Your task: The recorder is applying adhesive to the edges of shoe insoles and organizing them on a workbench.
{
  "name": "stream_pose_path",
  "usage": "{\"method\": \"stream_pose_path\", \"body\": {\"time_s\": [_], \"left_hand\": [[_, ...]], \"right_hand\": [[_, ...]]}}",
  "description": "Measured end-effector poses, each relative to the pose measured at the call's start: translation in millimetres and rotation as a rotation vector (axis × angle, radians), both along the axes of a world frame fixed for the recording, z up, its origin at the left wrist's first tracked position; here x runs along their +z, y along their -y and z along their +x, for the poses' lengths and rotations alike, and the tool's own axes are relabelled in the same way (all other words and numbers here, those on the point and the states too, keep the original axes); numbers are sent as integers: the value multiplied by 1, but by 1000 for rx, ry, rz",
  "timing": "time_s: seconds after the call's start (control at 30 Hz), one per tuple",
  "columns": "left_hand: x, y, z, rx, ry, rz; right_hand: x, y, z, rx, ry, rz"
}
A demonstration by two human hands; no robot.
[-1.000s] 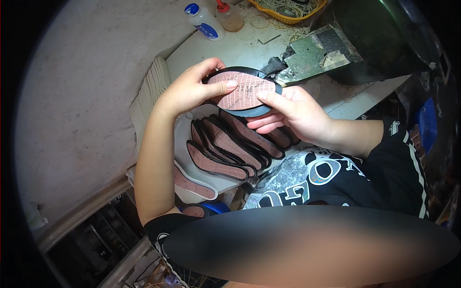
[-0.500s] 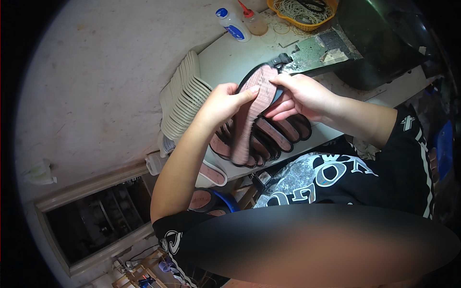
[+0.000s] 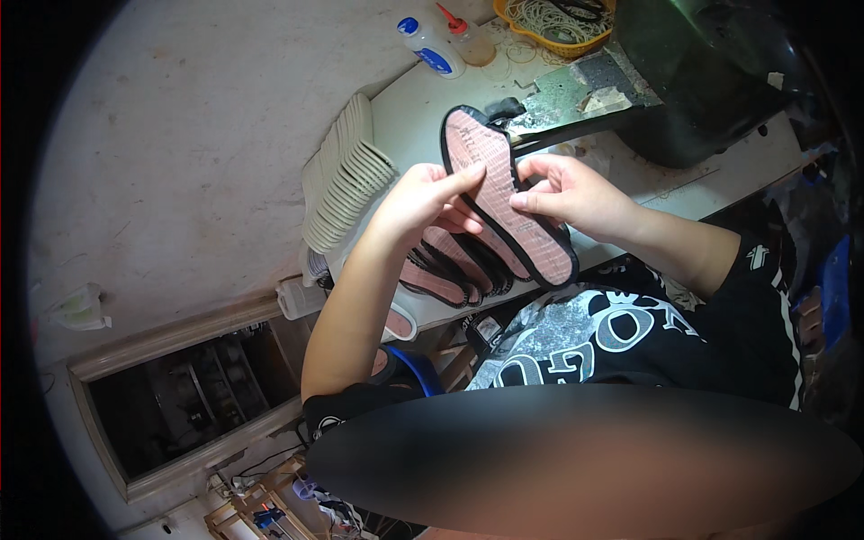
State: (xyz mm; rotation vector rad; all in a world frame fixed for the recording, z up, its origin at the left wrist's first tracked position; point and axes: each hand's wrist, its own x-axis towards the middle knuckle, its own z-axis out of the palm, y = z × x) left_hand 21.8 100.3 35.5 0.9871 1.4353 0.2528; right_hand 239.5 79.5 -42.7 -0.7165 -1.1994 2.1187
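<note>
Between my hands is a shoe insole with a pink, printed face and a black border, slanting from upper left to lower right. My left hand is closed on its left edge, thumb on the pink face and fingers underneath. On the opposite edge, my right hand pinches the border between thumb and fingers. Just beneath, several similar black-edged pink insoles lie overlapping on the white tabletop. A small black machine part stands beside the held insole's upper end.
A row of pale stacked soles leans by the wall at left. At the back are a white bottle with a blue cap, a red-tipped bottle and a yellow basket of cord. A dark green machine fills the right.
The insole has swung round: its lower end moved from left to right, and its black border now faces up. My right hand has come down along its edge.
</note>
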Motion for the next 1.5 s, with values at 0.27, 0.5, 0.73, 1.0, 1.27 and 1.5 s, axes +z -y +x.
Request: {"method": "stream_pose_path", "body": {"time_s": [0.27,0.5,0.73,1.0,1.27,1.5], "left_hand": [[-16,-11,-2,173,-7,215],[-22,-34,-12,203,-108,353],[4,-1,-43,456,496,499],[10,120,-9,172,620,841],[24,151,9,85,249,1065],[9,143,17,140,30,1134]], "right_hand": [[13,9,23,179,29,-255],[13,-4,10,42,39,-148],[47,40,-59,175,-69,-52],[111,42,-23,-187,477,1012],[124,46,-25,-338,161,1133],[104,31,-16,-268,269,1098]]}}
